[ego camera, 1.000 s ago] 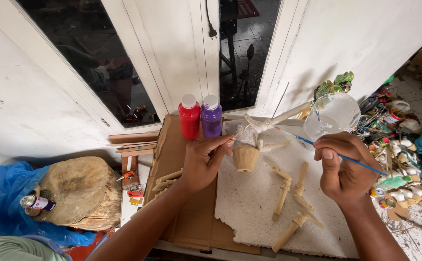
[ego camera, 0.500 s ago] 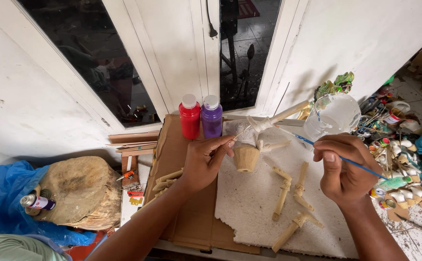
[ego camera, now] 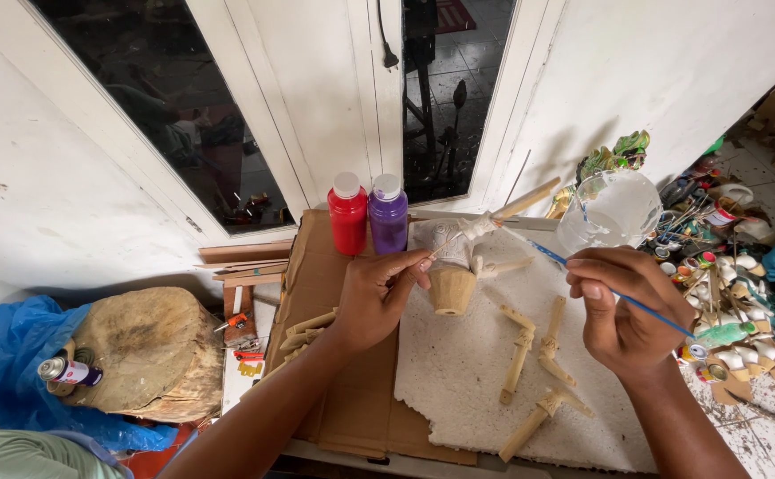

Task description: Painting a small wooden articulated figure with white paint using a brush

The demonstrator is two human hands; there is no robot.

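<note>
My left hand pinches a thin stick on which a small carved wooden figure is mounted, white on top and bare wood at its base. My right hand grips a thin blue-handled paintbrush whose tip points toward the figure. Both hands hover over a white foam slab laid on brown cardboard. Several unpainted wooden arm pieces lie on the foam below the figure. A red paint bottle and a purple paint bottle stand just behind my left hand.
A clear plastic cup of water stands at the foam's far right corner. Small paint pots and clutter fill the floor at right. At left sit a wood stump, a blue plastic bag and a spray can. White window frames stand behind.
My right hand has shifted slightly with the brush; the left hand and figure stay in place.
</note>
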